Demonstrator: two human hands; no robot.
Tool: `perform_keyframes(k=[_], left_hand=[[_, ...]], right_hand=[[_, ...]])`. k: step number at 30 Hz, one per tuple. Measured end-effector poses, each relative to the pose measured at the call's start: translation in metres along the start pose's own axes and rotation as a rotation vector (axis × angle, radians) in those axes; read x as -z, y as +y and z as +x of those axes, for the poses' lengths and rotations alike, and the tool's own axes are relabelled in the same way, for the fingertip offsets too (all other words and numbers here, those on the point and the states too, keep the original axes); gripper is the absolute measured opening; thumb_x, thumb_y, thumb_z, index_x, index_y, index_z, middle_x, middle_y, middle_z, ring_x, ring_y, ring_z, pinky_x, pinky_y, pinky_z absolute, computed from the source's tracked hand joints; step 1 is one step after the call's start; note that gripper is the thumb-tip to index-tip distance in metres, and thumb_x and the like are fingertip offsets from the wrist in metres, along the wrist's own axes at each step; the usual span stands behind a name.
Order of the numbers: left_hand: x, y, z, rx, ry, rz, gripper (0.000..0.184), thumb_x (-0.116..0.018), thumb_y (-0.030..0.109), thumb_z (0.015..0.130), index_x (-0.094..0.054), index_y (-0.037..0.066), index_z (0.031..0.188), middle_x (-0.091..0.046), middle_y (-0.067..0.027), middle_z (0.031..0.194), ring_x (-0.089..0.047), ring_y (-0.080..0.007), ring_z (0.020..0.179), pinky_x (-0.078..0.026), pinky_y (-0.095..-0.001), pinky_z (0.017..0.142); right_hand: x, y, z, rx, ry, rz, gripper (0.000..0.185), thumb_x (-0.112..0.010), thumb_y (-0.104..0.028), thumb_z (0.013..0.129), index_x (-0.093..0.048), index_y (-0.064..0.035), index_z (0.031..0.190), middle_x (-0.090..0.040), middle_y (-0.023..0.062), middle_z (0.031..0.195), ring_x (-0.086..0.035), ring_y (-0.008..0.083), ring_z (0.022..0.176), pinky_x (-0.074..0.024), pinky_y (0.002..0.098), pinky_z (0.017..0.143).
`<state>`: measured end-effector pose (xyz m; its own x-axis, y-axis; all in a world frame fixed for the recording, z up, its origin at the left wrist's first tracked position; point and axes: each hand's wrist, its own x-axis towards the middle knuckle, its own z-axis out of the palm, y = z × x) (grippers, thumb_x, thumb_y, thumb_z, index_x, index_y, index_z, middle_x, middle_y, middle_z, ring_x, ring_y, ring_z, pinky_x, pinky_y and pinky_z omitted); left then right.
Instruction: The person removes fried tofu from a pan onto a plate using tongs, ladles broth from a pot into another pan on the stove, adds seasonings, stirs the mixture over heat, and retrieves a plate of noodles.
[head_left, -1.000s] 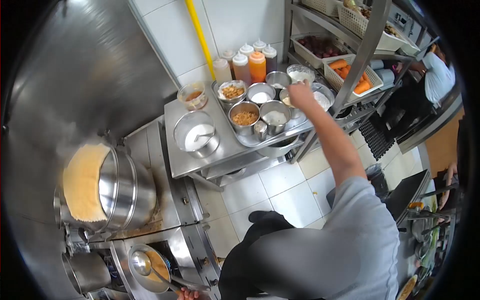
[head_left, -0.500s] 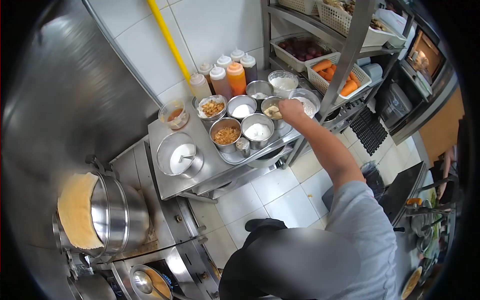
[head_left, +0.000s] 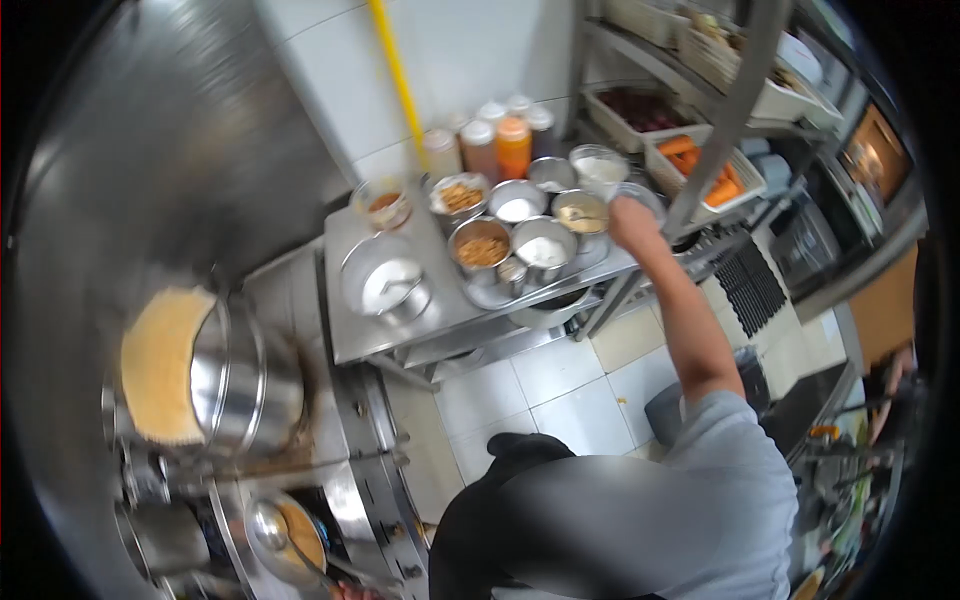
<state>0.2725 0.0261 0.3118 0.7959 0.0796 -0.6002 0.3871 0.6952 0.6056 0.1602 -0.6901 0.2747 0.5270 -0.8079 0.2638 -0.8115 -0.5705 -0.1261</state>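
My right hand [head_left: 631, 220] is over the clear bowl [head_left: 645, 198] at the right end of a row of containers. Its fingers are curled together and slightly blurred; what they hold, if anything, is hidden. Just left of it is a metal cup [head_left: 578, 212] of pale yellow seasoning with a spoon [head_left: 590, 215] in it. At the bottom edge, only part of my left hand [head_left: 352, 591] shows, closed at the end of the handle of a ladle [head_left: 270, 524]. The ladle's bowl lies in a pan [head_left: 287, 575] with orange-brown contents on the stove.
Metal cups of white powder [head_left: 543, 248] and brown crumbs [head_left: 482, 248] stand on a steel table [head_left: 350, 335]. Squeeze bottles [head_left: 514, 146] stand behind. A shelf post [head_left: 735, 120] rises beside my right arm. A large steel pot [head_left: 250, 380] with a tan cloth [head_left: 163, 368] stands left.
The view has shifted, so the containers appear farther right. My right hand has moved right from beside the yellow-filled cup to over the clear bowl. My left hand now shows at the bottom edge.
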Motion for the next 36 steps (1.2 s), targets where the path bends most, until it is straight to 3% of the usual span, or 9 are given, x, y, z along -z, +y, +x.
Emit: perform_keyframes(k=[1,3,4,10,13,19,26,31,36], left_hand=[[0.012,0.005,0.005,0.009,-0.012,-0.001,0.017,-0.059,0.013,0.090,-0.049,0.010,0.077,-0.033,0.0036,0.056,-0.028,-0.0100,0.046,-0.027,-0.0281,0.043],[0.067,0.009,0.041,0.039,-0.203,0.033,0.020,-0.050,0.022,0.095,-0.062,0.008,0.100,-0.060,0.0038,0.074,-0.045,-0.0055,0.051,-0.039,-0.0207,0.047],[0.076,0.009,0.043,0.049,-0.176,-0.071,0.017,-0.056,0.022,0.091,-0.057,0.006,0.097,-0.045,0.0059,0.065,-0.040,-0.0061,0.049,-0.037,-0.0232,0.044],[0.073,0.015,0.019,0.084,-0.164,-0.250,0.017,-0.055,0.015,0.090,-0.058,0.002,0.100,-0.050,0.0016,0.063,-0.045,-0.0101,0.048,-0.037,-0.0267,0.051],[0.084,0.022,0.018,0.088,-0.148,-0.268,0.016,-0.055,0.015,0.089,-0.058,0.002,0.100,-0.050,0.0012,0.063,-0.046,-0.0108,0.047,-0.037,-0.0273,0.050],[0.093,0.026,-0.001,0.131,-0.122,-0.266,0.017,-0.056,0.016,0.088,-0.058,0.003,0.100,-0.050,0.0006,0.063,-0.046,-0.0111,0.046,-0.037,-0.0280,0.049],[0.097,0.027,-0.009,0.128,-0.113,-0.258,0.018,-0.058,0.016,0.088,-0.059,0.005,0.101,-0.049,0.0003,0.065,-0.047,-0.0124,0.048,-0.035,-0.0287,0.049],[0.100,0.030,-0.005,0.167,-0.134,-0.243,0.014,-0.058,0.016,0.089,-0.055,0.007,0.099,-0.048,0.0010,0.066,-0.043,-0.0128,0.048,-0.034,-0.0297,0.050],[0.110,0.026,0.002,0.135,-0.298,-0.194,0.011,-0.050,0.017,0.094,-0.050,0.006,0.095,-0.039,0.0046,0.064,-0.036,-0.0061,0.046,-0.030,-0.0262,0.044]], right_hand=[[-0.007,0.007,0.007,0.029,-0.051,-0.058,0.020,-0.050,-0.013,0.088,-0.065,0.0004,0.090,-0.067,0.0251,0.091,-0.066,0.0420,0.089,-0.0519,0.0517,0.078],[0.001,0.000,0.008,0.103,-0.117,-0.115,0.022,-0.052,-0.016,0.090,-0.065,0.0011,0.092,-0.066,0.0240,0.096,-0.064,0.0415,0.085,-0.0490,0.0519,0.074],[-0.003,0.000,0.002,0.227,0.049,-0.049,0.022,-0.052,-0.016,0.091,-0.066,0.0008,0.092,-0.067,0.0232,0.094,-0.064,0.0410,0.087,-0.0493,0.0503,0.076],[0.034,-0.152,-0.015,0.612,0.054,0.225,0.021,-0.054,-0.016,0.087,-0.067,-0.0004,0.092,-0.065,0.0263,0.096,-0.062,0.0428,0.093,-0.0478,0.0478,0.078],[0.070,-0.260,-0.062,0.642,-0.268,0.281,0.024,-0.056,-0.019,0.087,-0.068,-0.0020,0.100,-0.066,0.0246,0.103,-0.062,0.0417,0.096,-0.0494,0.0451,0.081],[0.029,-0.457,-0.173,1.052,-0.286,0.721,0.021,-0.062,-0.016,0.085,-0.068,-0.0007,0.098,-0.068,0.0212,0.092,-0.066,0.0369,0.092,-0.0506,0.0429,0.082],[-0.086,-0.611,-0.331,1.341,-0.326,0.519,0.020,-0.055,-0.019,0.089,-0.062,-0.0018,0.082,-0.068,0.0199,0.082,-0.068,0.0389,0.075,-0.0543,0.0489,0.067],[-0.098,-0.592,-0.327,1.044,-0.430,0.806,0.015,-0.057,-0.016,0.089,-0.063,-0.0033,0.085,-0.068,0.0178,0.079,-0.066,0.0358,0.069,-0.0534,0.0454,0.065],[-0.103,-0.389,-0.184,0.339,-0.234,1.074,0.014,-0.061,-0.018,0.091,-0.062,-0.0047,0.087,-0.063,0.0094,0.071,-0.058,0.0195,0.052,-0.0505,0.0384,0.056]])
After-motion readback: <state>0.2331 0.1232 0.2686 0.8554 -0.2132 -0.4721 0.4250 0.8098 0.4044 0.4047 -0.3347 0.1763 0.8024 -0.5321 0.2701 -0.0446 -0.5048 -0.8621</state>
